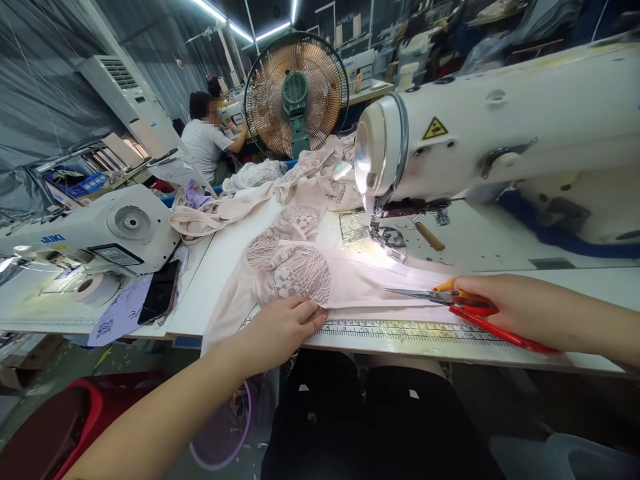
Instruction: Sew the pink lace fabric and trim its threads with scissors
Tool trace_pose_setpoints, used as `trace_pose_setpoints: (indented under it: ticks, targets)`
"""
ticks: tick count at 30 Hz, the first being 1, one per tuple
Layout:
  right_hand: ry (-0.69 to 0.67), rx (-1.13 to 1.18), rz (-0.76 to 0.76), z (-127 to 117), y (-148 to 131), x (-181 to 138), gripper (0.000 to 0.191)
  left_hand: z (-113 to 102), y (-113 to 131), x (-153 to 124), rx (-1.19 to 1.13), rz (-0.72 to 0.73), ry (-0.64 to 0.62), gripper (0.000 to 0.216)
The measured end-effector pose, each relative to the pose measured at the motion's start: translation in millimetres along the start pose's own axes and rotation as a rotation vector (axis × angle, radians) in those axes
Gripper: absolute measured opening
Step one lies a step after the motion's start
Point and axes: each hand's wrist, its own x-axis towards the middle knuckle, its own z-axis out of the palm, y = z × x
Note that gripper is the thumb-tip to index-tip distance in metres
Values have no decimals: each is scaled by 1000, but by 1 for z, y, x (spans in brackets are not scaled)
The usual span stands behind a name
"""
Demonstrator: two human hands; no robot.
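- White sewing table, smooth; ruler strip along its front edge.
- Left hand pressing flat, fingers together, on pale lace garment by machine needle.
- Right hand gripping red-handled snips, blades touching fabric edge.

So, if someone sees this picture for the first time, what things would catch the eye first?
Probably the big white sewing machine at the upper right, its lamp lighting the pale pink lace garment spread on the table below. Next, the two hands at the near edge: the left hand presses the fabric down, and the right hand holds red scissors. Behind stands a round fan.
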Motion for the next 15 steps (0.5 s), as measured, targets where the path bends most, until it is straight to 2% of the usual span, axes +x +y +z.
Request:
trace_pose_setpoints:
  ticks: [2, 3, 6, 11, 15]
  targets:
    - [-187, -99, 56, -9, -12, -1, 21, -1, 0, 1, 21, 16, 3, 43]
    - [-235, -124, 68, -14, -18, -2, 21, -1, 1, 1, 30, 18, 7, 44]
    - [-278, -128, 64, -27, -30, -3, 16, 5, -1, -1, 68, -7, 20, 51]
    - [-310, -167, 84, -35, -29, 1, 23, 30, -15, -1, 137, -26, 122, 72]
    - [-328, -196, 90, -39, -32, 0, 19, 38, -22, -2, 141, -7, 146, 74]
